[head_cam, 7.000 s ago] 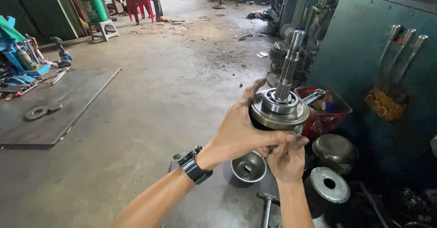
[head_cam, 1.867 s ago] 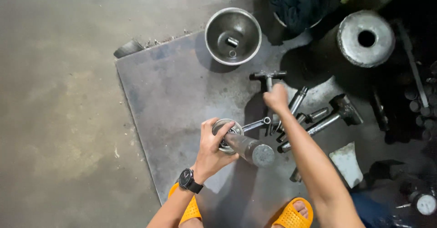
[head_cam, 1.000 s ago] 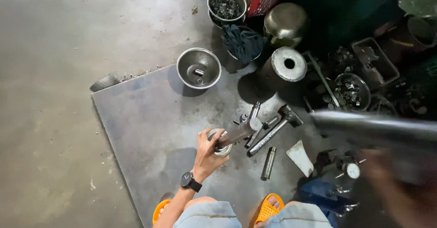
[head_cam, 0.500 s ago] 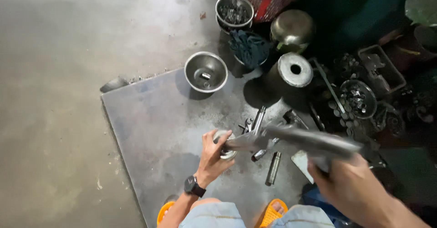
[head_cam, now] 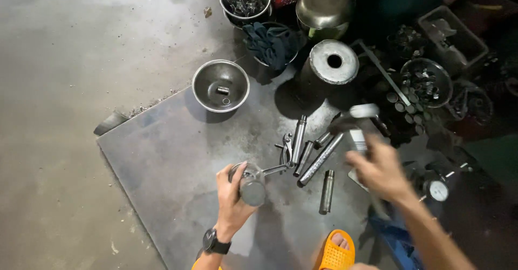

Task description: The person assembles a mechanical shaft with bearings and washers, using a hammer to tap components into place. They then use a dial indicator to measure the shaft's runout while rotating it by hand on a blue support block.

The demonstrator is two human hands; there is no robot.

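Head view, item one: steel shaft assembly (head_cam: 252,183), grey cylindrical, upright on dark metal plate (head_cam: 178,156); my left hand (head_cam: 233,194) wrapped round its side. Item two: hammer (head_cam: 362,120), blurred, pale head raised; my right hand (head_cam: 380,170) closed on handle. Beside shaft: loose steel rods (head_cam: 319,159). Steel bowl (head_cam: 220,85) at plate's far edge. White-faced dial gauge (head_cam: 437,190) at right, face unreadable.

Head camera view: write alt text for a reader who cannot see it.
A person's left hand grips a metal cylinder upright on a steel plate, while the blurred right hand holds a hammer. Loose rods and steel bowls lie around.
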